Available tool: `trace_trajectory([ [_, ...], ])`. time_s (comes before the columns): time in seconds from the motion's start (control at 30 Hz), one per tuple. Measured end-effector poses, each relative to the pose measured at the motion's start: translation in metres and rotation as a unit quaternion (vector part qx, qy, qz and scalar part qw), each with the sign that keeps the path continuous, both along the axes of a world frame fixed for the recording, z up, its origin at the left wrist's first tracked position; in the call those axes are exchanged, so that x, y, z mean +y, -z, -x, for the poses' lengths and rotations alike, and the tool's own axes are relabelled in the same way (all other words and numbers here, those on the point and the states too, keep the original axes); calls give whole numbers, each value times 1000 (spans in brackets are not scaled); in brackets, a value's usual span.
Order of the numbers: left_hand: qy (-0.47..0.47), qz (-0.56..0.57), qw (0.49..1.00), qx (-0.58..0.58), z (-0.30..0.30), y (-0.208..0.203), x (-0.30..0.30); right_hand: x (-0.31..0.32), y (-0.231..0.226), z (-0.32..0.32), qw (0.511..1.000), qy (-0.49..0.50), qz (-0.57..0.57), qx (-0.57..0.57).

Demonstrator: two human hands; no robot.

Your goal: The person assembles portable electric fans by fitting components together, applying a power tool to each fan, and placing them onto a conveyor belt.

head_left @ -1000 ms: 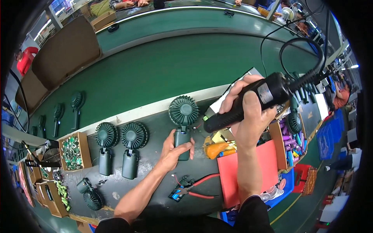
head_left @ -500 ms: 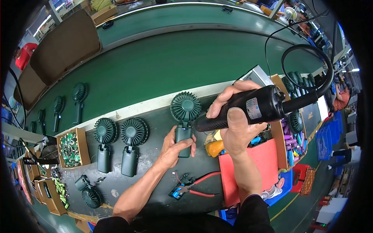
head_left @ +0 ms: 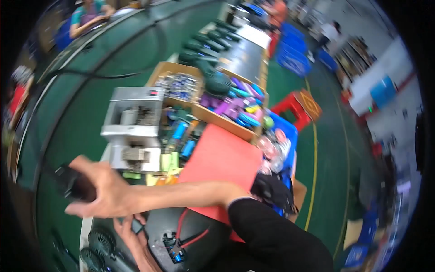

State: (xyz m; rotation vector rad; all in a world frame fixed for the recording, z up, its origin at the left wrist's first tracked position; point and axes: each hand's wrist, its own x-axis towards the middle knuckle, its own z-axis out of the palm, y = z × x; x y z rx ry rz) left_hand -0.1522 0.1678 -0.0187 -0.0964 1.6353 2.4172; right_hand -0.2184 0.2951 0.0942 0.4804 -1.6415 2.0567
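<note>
My right hand (head_left: pixel 106 188) is closed round a black electric screwdriver (head_left: pixel 78 183), smeared by motion, over the bench's far edge. Below that wrist is my left hand (head_left: pixel 133 235), its fingers round the dark green handle of a handheld fan (head_left: pixel 137 225); my right hand and forearm hide the rest of that fan. Red-handled pliers (head_left: pixel 195 239) lie on the bench to the right of my left hand, by a small dark open housing (head_left: pixel 173 248) with blue inside. Dark green fans (head_left: pixel 102 242) lie at the lower left.
A red mat (head_left: pixel 222 165) covers the bench on the right. Beyond it stand a grey metal box (head_left: pixel 136 93) with small parts and a carton (head_left: pixel 195 109) of purple and blue pieces. A blue bin (head_left: pixel 290 129) and red stool (head_left: pixel 292 109) are farther right. Another person (head_left: pixel 88 18) sits across the belt.
The view has swung to the right, so the hands now appear at the lower left. My right hand has raised the electric screwdriver away from the fan. The left still holds the fan.
</note>
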Motion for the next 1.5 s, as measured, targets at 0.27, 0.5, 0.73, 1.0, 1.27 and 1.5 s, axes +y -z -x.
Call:
trace_trajectory([
  [0.27, 83, -38, 996, -3, 6, 3, 6, 6, -3, 7, 988, 53, 37, 141],
  [0.5, 82, -65, 994, -1, 5, 10, -10, -16, 12, 12, 996, 20, -25, 80],
  [0.73, 64, -57, 996, 12, -5, 10, -4, -6, 4, -2, 989, 11, 4, 146],
  [1.0, -15, -54, 998, -6, -8, 1, 1, -10, -4, 2, 985, 10, 44, 167],
  [1.27, 2, -76, 995, -70, 6, -10, 39, 76, -37, -24, 994, -19, 46, 98],
  [1.5, -52, 283, 955, 68, 62, -51, 48, 96, -63, -31, 986, -18, 143, 80],
])
